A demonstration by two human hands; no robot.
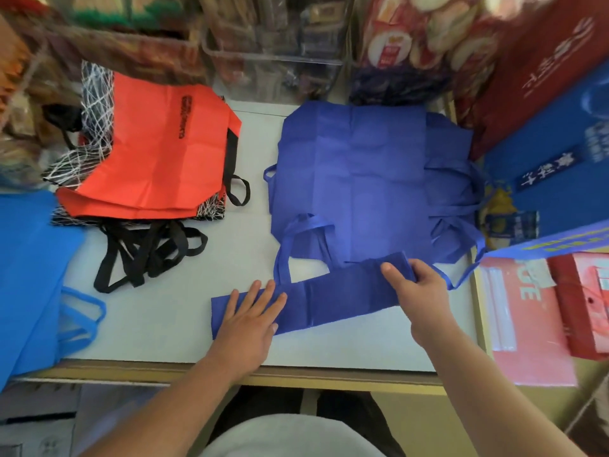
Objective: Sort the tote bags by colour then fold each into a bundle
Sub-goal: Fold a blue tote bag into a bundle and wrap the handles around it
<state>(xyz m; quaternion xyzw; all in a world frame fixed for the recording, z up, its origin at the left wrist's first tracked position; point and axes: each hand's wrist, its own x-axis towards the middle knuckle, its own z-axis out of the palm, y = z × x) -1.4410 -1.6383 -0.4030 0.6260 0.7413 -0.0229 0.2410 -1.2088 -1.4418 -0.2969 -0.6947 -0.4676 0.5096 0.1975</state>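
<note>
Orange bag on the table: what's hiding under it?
Under the orange tote bag lie black-and-white patterned bags, peeking out along its left and near edges, with black handles trailing out in front. How many bags are stacked there cannot be seen; the orange one covers them.

Bright, even light w/ soft shadows; wide-angle bending at edges, blur across top & corners.

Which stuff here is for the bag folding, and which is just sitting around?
For the job: folded blue bag, pressed by the left hand and pinched by the right hand; blue bag pile; orange bags; black-and-white bags; light blue bag.

Just lying about: clear plastic box; red box; pink box.
</note>
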